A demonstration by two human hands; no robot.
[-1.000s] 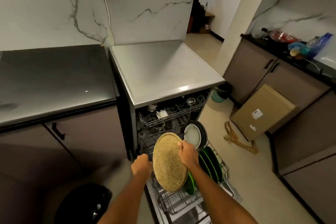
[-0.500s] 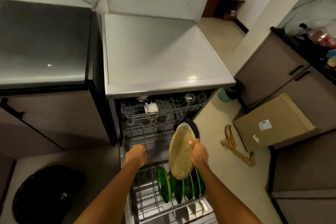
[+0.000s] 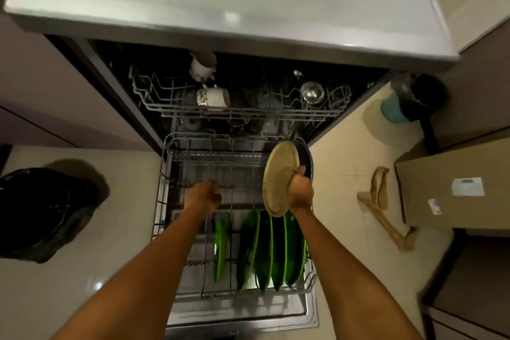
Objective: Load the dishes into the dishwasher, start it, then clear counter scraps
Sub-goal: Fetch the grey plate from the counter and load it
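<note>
Right hand [image 3: 301, 193] grips the tan speckled plate [image 3: 279, 177] by its edge, upright, centre-right of frame above the lower rack [image 3: 162, 201]. Left hand [image 3: 204, 196] loosely curled, empty, over the rack. Loading step. Next, I'd judge: seat the plate in a free slot beyond the green plates [image 3: 271, 251].
</note>
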